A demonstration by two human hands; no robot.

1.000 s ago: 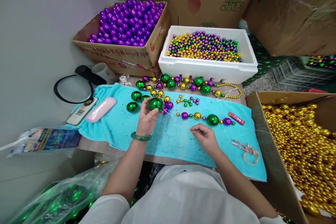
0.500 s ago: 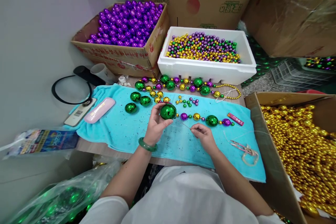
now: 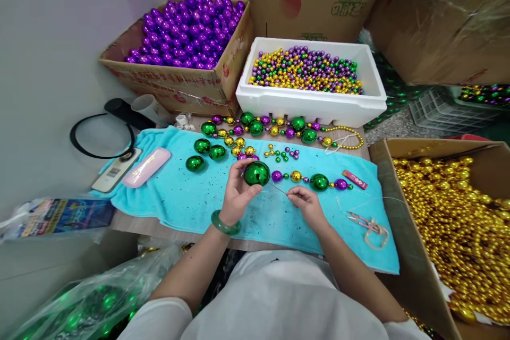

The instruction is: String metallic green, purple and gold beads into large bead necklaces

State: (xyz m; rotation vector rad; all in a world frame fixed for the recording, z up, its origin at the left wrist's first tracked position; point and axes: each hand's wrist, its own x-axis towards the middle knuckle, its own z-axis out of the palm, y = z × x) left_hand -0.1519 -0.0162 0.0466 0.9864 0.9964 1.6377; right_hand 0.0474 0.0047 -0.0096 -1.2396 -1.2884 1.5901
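My left hand (image 3: 236, 195) grips a large shiny green bead (image 3: 257, 173) between thumb and fingers. In the pinched fingertips of my right hand (image 3: 309, 206) is a thin needle (image 3: 279, 189), its tip pointing at the green bead's right side. Whether the tip has entered the bead is too small to tell. Just beyond both hands, a row of purple, gold and green beads (image 3: 319, 182) runs to the right on the turquoise towel (image 3: 159, 202). Three loose large green beads (image 3: 217, 152) lie left of my left hand, with smaller gold beads (image 3: 238, 142) near them.
A beaded necklace (image 3: 308, 135) stretches behind the towel. Beyond it stand a white foam box (image 3: 311, 106) of small beads and a carton (image 3: 167, 82) of purple ones. Thread snips (image 3: 360, 219) lie at right, beside a carton (image 3: 392, 212) of gold bead strings. A pink case (image 3: 146, 168) rests left.
The large green bead has tilted slightly in my left hand and shifted a little right. The needle tip has moved from the small beads beside it towards the bead's lower right side.
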